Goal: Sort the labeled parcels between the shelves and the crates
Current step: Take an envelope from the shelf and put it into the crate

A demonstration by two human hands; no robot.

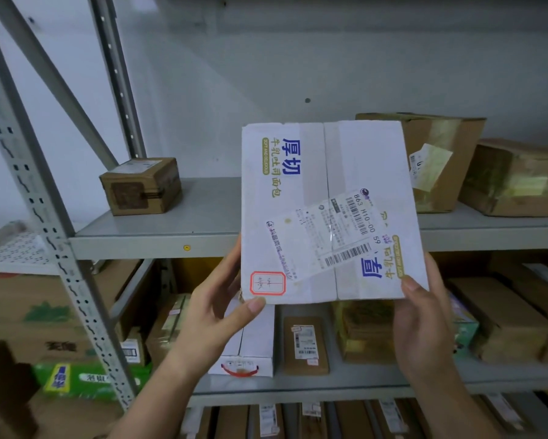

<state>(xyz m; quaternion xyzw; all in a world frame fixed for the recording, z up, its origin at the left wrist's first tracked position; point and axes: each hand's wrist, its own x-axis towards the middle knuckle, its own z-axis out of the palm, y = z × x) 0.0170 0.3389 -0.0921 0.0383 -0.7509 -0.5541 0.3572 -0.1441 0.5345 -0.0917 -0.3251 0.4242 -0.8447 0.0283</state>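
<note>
At the left end of the upper shelf [209,213] sits a small box [141,185], near the front edge and well apart from anything else.

The left hand [215,315] grips the white parcel [326,210] at its lower left corner, thumb on the front and fingers curled behind. The parcel is held upright in the air in front of the shelf's front edge, resting on nothing, with its label [332,229] facing the camera. The right hand [424,321] pinches the lower right corner the same way, thumb in front and fingers behind.

At the shelf's right end a big box [437,160] and a taped box [516,182] stand just beside each other. The lower shelf [298,391] carries a row of parcels.

So the sorting looks well under way: many parcels are shelved, but this one is not yet placed, and its label is probably being read. No crates are in view, so what remains cannot be told.
</note>
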